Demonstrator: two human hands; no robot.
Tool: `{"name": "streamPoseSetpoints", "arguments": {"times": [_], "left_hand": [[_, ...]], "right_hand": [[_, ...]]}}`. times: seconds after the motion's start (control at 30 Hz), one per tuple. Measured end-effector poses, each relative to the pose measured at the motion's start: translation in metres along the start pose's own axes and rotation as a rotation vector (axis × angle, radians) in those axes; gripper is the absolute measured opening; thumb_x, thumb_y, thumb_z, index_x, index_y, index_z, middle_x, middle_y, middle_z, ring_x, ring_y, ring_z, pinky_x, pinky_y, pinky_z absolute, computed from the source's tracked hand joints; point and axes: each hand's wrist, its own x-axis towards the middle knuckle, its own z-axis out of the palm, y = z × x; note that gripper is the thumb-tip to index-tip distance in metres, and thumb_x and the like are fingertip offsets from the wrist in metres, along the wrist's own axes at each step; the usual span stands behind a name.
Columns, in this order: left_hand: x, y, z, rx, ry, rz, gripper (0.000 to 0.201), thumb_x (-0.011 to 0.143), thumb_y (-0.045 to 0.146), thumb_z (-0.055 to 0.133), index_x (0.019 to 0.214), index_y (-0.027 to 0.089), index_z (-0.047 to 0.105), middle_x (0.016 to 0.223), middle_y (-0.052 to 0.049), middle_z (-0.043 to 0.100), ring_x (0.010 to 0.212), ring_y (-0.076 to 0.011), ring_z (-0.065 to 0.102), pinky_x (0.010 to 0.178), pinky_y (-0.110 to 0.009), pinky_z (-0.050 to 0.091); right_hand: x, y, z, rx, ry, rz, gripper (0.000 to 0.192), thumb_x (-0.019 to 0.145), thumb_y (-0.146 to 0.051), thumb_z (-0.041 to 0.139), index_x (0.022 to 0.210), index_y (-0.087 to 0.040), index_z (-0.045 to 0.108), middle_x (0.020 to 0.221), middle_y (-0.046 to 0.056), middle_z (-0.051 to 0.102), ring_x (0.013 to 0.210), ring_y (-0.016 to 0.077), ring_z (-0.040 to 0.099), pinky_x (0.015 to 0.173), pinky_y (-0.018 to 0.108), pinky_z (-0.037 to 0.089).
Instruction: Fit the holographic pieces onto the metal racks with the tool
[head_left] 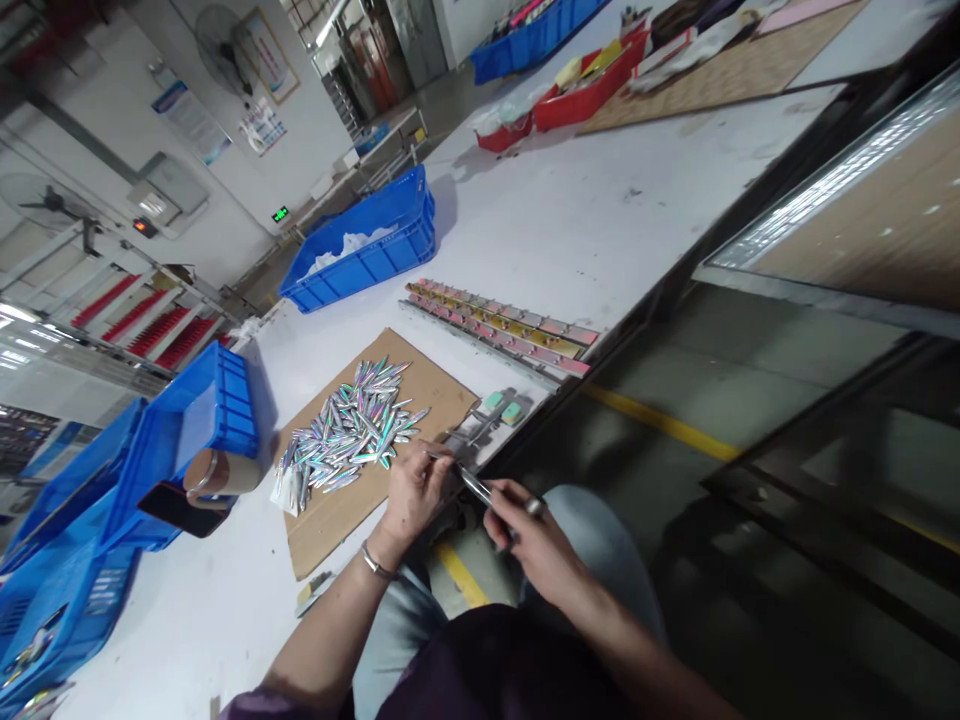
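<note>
A tilted view down onto a white table [585, 220] at the edge of a workshop aisle. Two bare hands meet just off the table's near edge, above the person's lap.

The left hand [416, 488], with a bracelet at the wrist, is curled with its fingertips pinched on the far end of a thin metal strip [474, 485]. The right hand [534, 545] is closed around the strip's near end, a ring showing on one finger. The strip runs slantwise between the two hands — held in the air, beside the table edge rather than resting on it.

Just beyond the left hand lies a cardboard sheet [337, 515] bearing a pile of shiny, iridescent leaf-shaped pieces [349, 430]. Near the hands, at the table edge, sits a small grey fixture with two green pads [502, 406]. Farther back lies a row of long pink and yellow strips [499, 325].

A blue bin [371, 245] with white material inside stands beyond that. More blue bins [150, 450] are stacked at the left, a brown tape roll [221, 472] beside them. Red trays [581, 90] sit at the table's far end.
</note>
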Motion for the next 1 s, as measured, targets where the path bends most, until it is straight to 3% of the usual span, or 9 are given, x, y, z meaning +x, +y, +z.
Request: {"name": "streamPoseSetpoints", "arguments": {"times": [0.07, 0.13, 0.27, 0.4, 0.5, 0.63, 0.77, 0.87, 1.0], "left_hand": [[0.000, 0.001, 0.000, -0.001, -0.001, 0.001, 0.021, 0.101, 0.031, 0.054, 0.093, 0.019, 0.068, 0.084, -0.005, 0.071, 0.080, -0.0156, 0.065, 0.076, -0.028, 0.050], [0.000, 0.001, -0.001, -0.006, -0.015, -0.001, 0.019, 0.101, 0.030, 0.054, 0.094, 0.019, 0.068, 0.086, -0.005, 0.072, 0.082, -0.0160, 0.066, 0.077, -0.028, 0.050], [-0.001, -0.002, 0.000, -0.026, -0.049, -0.013, 0.019, 0.101, 0.029, 0.053, 0.096, 0.020, 0.069, 0.090, -0.006, 0.072, 0.085, -0.0168, 0.067, 0.080, -0.030, 0.050], [-0.002, -0.004, 0.002, -0.020, -0.034, -0.024, 0.022, 0.101, 0.032, 0.053, 0.096, 0.020, 0.070, 0.091, -0.007, 0.074, 0.085, -0.0177, 0.068, 0.080, -0.031, 0.051], [-0.002, -0.001, 0.002, -0.007, -0.026, -0.022, 0.026, 0.102, 0.036, 0.051, 0.095, 0.019, 0.070, 0.088, -0.007, 0.074, 0.083, -0.0179, 0.069, 0.078, -0.030, 0.052], [-0.002, 0.004, 0.002, -0.006, -0.043, -0.007, 0.030, 0.103, 0.039, 0.048, 0.095, 0.019, 0.070, 0.086, -0.007, 0.074, 0.082, -0.0178, 0.069, 0.078, -0.030, 0.053], [-0.003, 0.004, 0.003, -0.010, -0.050, -0.031, 0.032, 0.103, 0.040, 0.048, 0.095, 0.019, 0.070, 0.085, -0.007, 0.074, 0.082, -0.0181, 0.069, 0.078, -0.031, 0.053], [-0.004, 0.003, 0.004, -0.007, -0.050, -0.037, 0.030, 0.103, 0.040, 0.048, 0.094, 0.020, 0.070, 0.084, -0.007, 0.074, 0.082, -0.0192, 0.069, 0.078, -0.032, 0.053], [-0.006, 0.007, 0.006, -0.023, -0.061, -0.045, 0.030, 0.103, 0.038, 0.047, 0.093, 0.020, 0.069, 0.081, -0.008, 0.073, 0.080, -0.0200, 0.068, 0.077, -0.033, 0.053]], "right_hand": [[0.004, 0.004, 0.001, 0.342, -0.119, 0.182, 0.048, 0.085, -0.068, 0.058, 0.092, -0.021, 0.063, 0.053, -0.007, 0.040, 0.044, 0.0106, 0.034, 0.046, 0.023, 0.026], [0.002, 0.004, -0.002, 0.353, -0.131, 0.199, 0.050, 0.084, -0.070, 0.059, 0.090, -0.021, 0.063, 0.053, -0.007, 0.041, 0.044, 0.0105, 0.035, 0.046, 0.023, 0.025], [-0.010, -0.012, -0.017, -0.570, 0.030, -0.283, 0.029, 0.099, -0.042, 0.052, 0.114, -0.022, 0.066, 0.073, 0.004, 0.066, 0.067, 0.0200, 0.059, 0.063, 0.032, 0.040], [-0.019, -0.035, -0.022, -1.498, 0.112, -0.743, 0.030, 0.097, -0.014, 0.053, 0.124, -0.017, 0.066, 0.078, 0.006, 0.067, 0.074, 0.0222, 0.061, 0.070, 0.036, 0.038], [-0.023, -0.042, -0.015, -1.740, 0.168, -0.860, 0.034, 0.091, -0.004, 0.056, 0.122, -0.014, 0.066, 0.075, 0.005, 0.064, 0.070, 0.0204, 0.060, 0.069, 0.036, 0.037], [-0.025, -0.045, -0.007, -1.835, 0.160, -0.837, 0.038, 0.087, 0.001, 0.053, 0.121, -0.011, 0.066, 0.074, 0.006, 0.062, 0.069, 0.0213, 0.059, 0.067, 0.036, 0.038], [-0.014, -0.044, -0.016, -1.528, 0.047, -0.622, 0.035, 0.089, -0.004, 0.051, 0.118, -0.016, 0.067, 0.075, 0.008, 0.064, 0.067, 0.0219, 0.059, 0.061, 0.034, 0.034], [0.001, -0.034, -0.025, -0.784, -0.028, -0.233, 0.020, 0.090, -0.035, 0.059, 0.102, -0.022, 0.067, 0.065, 0.003, 0.059, 0.057, 0.0191, 0.052, 0.056, 0.031, 0.032], [0.014, -0.013, -0.022, 0.020, -0.141, 0.162, 0.049, 0.078, -0.071, 0.060, 0.077, -0.022, 0.058, 0.050, -0.007, 0.033, 0.043, 0.0103, 0.025, 0.046, 0.026, 0.025]]}}
